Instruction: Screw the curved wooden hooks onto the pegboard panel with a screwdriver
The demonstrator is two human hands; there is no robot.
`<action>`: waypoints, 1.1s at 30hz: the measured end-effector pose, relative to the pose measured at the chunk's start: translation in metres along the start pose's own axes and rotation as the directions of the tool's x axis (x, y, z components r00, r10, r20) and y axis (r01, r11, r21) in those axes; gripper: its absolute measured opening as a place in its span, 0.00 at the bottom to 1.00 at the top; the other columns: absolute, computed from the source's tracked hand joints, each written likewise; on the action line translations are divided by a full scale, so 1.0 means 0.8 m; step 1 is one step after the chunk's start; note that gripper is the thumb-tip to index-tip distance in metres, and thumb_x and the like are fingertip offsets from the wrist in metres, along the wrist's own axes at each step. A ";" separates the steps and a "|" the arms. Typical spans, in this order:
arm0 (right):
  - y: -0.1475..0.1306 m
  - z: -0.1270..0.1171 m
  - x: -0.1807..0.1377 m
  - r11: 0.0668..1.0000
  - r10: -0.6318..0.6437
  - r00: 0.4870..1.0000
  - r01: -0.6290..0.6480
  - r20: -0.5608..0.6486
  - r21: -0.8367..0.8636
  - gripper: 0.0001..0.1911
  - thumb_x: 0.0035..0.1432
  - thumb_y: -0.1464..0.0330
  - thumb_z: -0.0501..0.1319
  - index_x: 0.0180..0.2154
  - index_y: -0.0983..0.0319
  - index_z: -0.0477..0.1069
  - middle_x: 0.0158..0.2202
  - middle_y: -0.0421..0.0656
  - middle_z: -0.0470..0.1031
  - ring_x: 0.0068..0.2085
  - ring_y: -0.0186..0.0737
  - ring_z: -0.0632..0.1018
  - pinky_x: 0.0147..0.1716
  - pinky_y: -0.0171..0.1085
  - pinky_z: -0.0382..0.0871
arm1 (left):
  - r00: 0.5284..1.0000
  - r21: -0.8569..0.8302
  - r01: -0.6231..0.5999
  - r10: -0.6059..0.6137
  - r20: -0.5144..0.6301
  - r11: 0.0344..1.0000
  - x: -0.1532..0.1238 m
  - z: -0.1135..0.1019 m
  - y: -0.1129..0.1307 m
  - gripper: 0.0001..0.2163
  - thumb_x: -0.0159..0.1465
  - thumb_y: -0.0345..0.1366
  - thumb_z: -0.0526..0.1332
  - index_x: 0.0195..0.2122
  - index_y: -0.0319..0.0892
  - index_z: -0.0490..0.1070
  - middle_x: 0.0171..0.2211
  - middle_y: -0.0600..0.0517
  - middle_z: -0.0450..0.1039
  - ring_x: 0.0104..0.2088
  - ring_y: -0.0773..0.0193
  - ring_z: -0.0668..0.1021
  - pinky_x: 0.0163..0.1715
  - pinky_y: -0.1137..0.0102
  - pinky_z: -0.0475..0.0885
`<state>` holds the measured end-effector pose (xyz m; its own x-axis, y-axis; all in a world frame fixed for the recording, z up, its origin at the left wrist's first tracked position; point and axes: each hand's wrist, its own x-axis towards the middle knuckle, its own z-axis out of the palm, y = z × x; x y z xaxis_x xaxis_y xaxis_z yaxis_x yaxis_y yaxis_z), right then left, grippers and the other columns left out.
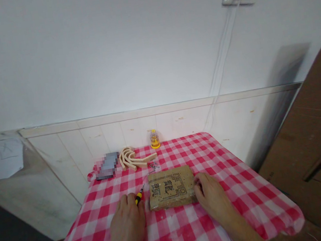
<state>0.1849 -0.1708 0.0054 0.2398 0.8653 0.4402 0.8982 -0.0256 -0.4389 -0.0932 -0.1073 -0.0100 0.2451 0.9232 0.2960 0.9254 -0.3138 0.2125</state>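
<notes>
A small yellow and black screwdriver is held in my left hand, its thin tip pointing up and away from me. To the right lies a flat brown block printed with black characters and a corner pattern; its near edge looks rough and shiny. My right hand has curled fingers gripping the block's right edge, with the fingertips partly hidden. Just beyond the block are a few small dark metal pieces, too small to name.
Several curved pale wooden pieces lie at the back left, beside a blurred grey flat object. A yellow-capped clear container stands near the wall. The checked tablecloth covers the table. Large cardboard leans at right.
</notes>
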 end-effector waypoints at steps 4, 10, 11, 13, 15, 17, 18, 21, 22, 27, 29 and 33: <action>0.005 0.003 0.002 1.000 0.018 1.000 -0.018 -0.016 -0.015 0.10 0.61 0.74 0.52 0.36 0.60 0.71 0.35 0.48 0.78 0.37 0.47 0.79 0.39 0.42 0.68 | 0.992 -0.044 -0.065 0.060 -0.115 0.997 0.002 0.007 -0.005 0.10 0.71 0.36 0.52 0.44 0.39 0.71 0.41 0.41 0.75 0.43 0.49 0.77 0.43 0.59 0.70; 0.007 0.001 0.004 0.997 0.079 0.996 -0.079 -0.032 -0.011 0.14 0.68 0.72 0.47 0.39 0.62 0.72 0.35 0.52 0.80 0.37 0.49 0.80 0.37 0.42 0.68 | 0.961 -0.210 -0.255 0.223 -0.163 0.944 0.004 -0.006 0.006 0.13 0.72 0.40 0.52 0.45 0.42 0.74 0.43 0.43 0.77 0.45 0.50 0.77 0.46 0.58 0.71; 0.006 0.000 0.004 0.997 0.076 0.997 -0.076 -0.027 -0.003 0.14 0.68 0.71 0.48 0.40 0.62 0.72 0.35 0.52 0.80 0.37 0.49 0.80 0.36 0.42 0.69 | 0.957 -0.216 -0.282 0.257 -0.138 0.935 0.004 -0.010 0.010 0.13 0.71 0.42 0.54 0.46 0.42 0.74 0.43 0.44 0.78 0.45 0.50 0.77 0.46 0.58 0.70; 0.002 -0.001 0.004 0.998 0.056 0.998 -0.056 -0.013 0.020 0.13 0.69 0.68 0.50 0.41 0.62 0.72 0.34 0.51 0.81 0.36 0.48 0.81 0.35 0.41 0.69 | 0.952 -0.204 -0.307 0.297 -0.079 0.930 0.002 -0.015 0.017 0.15 0.68 0.45 0.59 0.50 0.42 0.73 0.44 0.44 0.79 0.46 0.48 0.77 0.47 0.55 0.70; -0.002 -0.003 0.004 0.999 0.020 1.000 -0.020 -0.008 0.051 0.13 0.69 0.64 0.53 0.41 0.62 0.73 0.35 0.50 0.81 0.36 0.48 0.81 0.35 0.41 0.71 | 0.949 -0.194 -0.314 0.313 -0.037 0.929 0.002 -0.015 0.022 0.20 0.64 0.44 0.64 0.53 0.41 0.72 0.43 0.43 0.79 0.47 0.46 0.77 0.48 0.54 0.70; -0.004 -0.005 0.003 0.996 -0.019 1.000 0.020 -0.023 0.083 0.12 0.69 0.63 0.54 0.42 0.62 0.74 0.37 0.50 0.82 0.38 0.48 0.82 0.38 0.42 0.73 | 0.944 -0.210 -0.329 0.327 -0.042 0.921 0.002 -0.011 0.021 0.21 0.62 0.41 0.66 0.54 0.40 0.72 0.43 0.43 0.80 0.46 0.46 0.77 0.48 0.53 0.70; -0.004 -0.007 0.002 0.995 -0.035 0.999 0.038 -0.039 0.096 0.12 0.69 0.64 0.53 0.42 0.61 0.74 0.38 0.50 0.82 0.40 0.49 0.82 0.40 0.43 0.74 | 0.941 -0.227 -0.338 0.332 -0.064 0.913 0.003 -0.007 0.019 0.20 0.61 0.39 0.65 0.54 0.40 0.72 0.42 0.44 0.80 0.46 0.47 0.77 0.48 0.54 0.71; -0.001 -0.010 -0.003 0.985 -0.087 0.992 0.099 -0.090 0.144 0.14 0.70 0.63 0.52 0.46 0.61 0.74 0.44 0.51 0.81 0.46 0.48 0.81 0.46 0.44 0.75 | 0.925 -0.343 -0.376 0.325 -0.198 0.861 0.007 0.005 0.010 0.17 0.64 0.39 0.63 0.53 0.43 0.72 0.42 0.45 0.79 0.44 0.50 0.78 0.46 0.56 0.74; 0.000 -0.010 -0.005 0.975 -0.115 0.987 0.134 -0.111 0.176 0.14 0.70 0.62 0.53 0.49 0.60 0.73 0.46 0.50 0.80 0.47 0.47 0.80 0.47 0.44 0.75 | 0.919 -0.402 -0.384 0.304 -0.251 0.831 0.008 0.008 0.008 0.16 0.65 0.39 0.61 0.53 0.43 0.72 0.43 0.45 0.79 0.44 0.51 0.79 0.46 0.57 0.75; 0.000 -0.008 -0.011 0.916 -0.197 0.941 0.277 -0.274 0.290 0.24 0.63 0.59 0.63 0.58 0.59 0.66 0.51 0.52 0.75 0.50 0.50 0.78 0.47 0.46 0.77 | 0.934 -0.667 -0.300 0.068 -0.351 0.681 0.002 0.003 0.008 0.16 0.69 0.45 0.58 0.52 0.44 0.73 0.46 0.44 0.76 0.48 0.52 0.79 0.47 0.59 0.77; -0.004 -0.008 -0.010 0.920 -0.173 0.942 0.259 -0.289 0.293 0.21 0.64 0.60 0.62 0.56 0.59 0.67 0.50 0.52 0.76 0.49 0.51 0.78 0.47 0.47 0.77 | 0.964 -0.770 -0.220 0.013 -0.265 0.599 0.001 -0.003 0.012 0.17 0.69 0.47 0.57 0.52 0.43 0.73 0.49 0.43 0.76 0.52 0.51 0.78 0.50 0.59 0.77; -0.011 -0.013 -0.009 0.942 -0.145 0.987 0.159 -0.070 0.296 0.15 0.68 0.60 0.57 0.51 0.59 0.70 0.44 0.50 0.80 0.44 0.49 0.81 0.43 0.45 0.77 | 0.999 -0.887 -0.028 -0.028 -0.046 0.461 0.003 -0.011 0.018 0.21 0.70 0.51 0.54 0.53 0.41 0.72 0.51 0.43 0.78 0.54 0.50 0.79 0.52 0.59 0.77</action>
<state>0.1792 -0.1824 0.0142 0.1323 0.8227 0.5529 0.7747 0.2621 -0.5754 -0.0819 -0.1109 0.0016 0.2054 0.9205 0.3325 0.1631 -0.3672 0.9158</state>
